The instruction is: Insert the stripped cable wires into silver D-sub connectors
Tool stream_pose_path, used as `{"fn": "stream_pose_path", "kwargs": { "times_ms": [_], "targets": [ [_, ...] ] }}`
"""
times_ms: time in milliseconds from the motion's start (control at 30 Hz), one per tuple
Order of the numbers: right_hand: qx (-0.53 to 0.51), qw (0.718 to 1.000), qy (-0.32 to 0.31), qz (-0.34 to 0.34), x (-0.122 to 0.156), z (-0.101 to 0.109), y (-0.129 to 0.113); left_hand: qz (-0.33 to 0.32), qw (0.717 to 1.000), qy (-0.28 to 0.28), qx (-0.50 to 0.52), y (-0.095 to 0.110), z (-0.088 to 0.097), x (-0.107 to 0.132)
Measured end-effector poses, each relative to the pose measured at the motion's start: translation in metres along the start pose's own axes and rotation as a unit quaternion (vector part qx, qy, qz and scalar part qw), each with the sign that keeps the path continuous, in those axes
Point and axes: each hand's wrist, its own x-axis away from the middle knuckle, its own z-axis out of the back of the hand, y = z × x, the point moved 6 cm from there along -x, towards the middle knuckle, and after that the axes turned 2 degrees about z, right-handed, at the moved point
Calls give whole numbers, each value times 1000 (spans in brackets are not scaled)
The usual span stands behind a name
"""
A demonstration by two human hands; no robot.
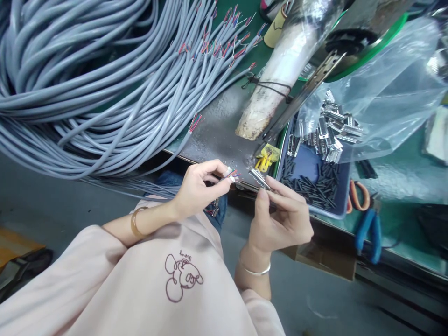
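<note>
My left hand (pixel 206 186) pinches the stripped end of a cable, and its thin red and blue wires (pixel 234 174) stick out past the fingertips. Facing it, my right hand (pixel 280 214) grips a metal multi-pin connector (pixel 258 178) between thumb and fingers. A small gap separates the wires from the connector. Beyond my right hand, a blue tray (pixel 342 205) holds short black tubes (pixel 311 184) and several loose metal connectors (pixel 329 128). Beside the tray lies a small yellow bag (pixel 266 157).
A large bundle of grey cables (pixel 115 93) covers the bench's left side, bare wire ends pointing right. A plastic-wrapped tube (pixel 269 88) tied with black cord slants over a dark metal plate (pixel 220 126). Blue-handled pliers (pixel 369 233) and orange-handled scissors (pixel 360 195) lie at the right edge.
</note>
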Motion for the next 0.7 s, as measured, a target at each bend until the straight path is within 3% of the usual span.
{"fn": "stream_pose_path", "kwargs": {
  "times_ms": [200, 400, 700],
  "targets": [
    [-38, 997, -45, -46, -1, -7, 7, 52, 997, -40, 47, -4, -3, -10],
    [-67, 991, -98, -64, -5, -14, 11, 54, 997, -24, 51, 3, -7, -20],
    [-63, 993, -98, -35, -18, -16, 10, 25, 999, -4, 45, 9, -11, -29]
  ]
}}
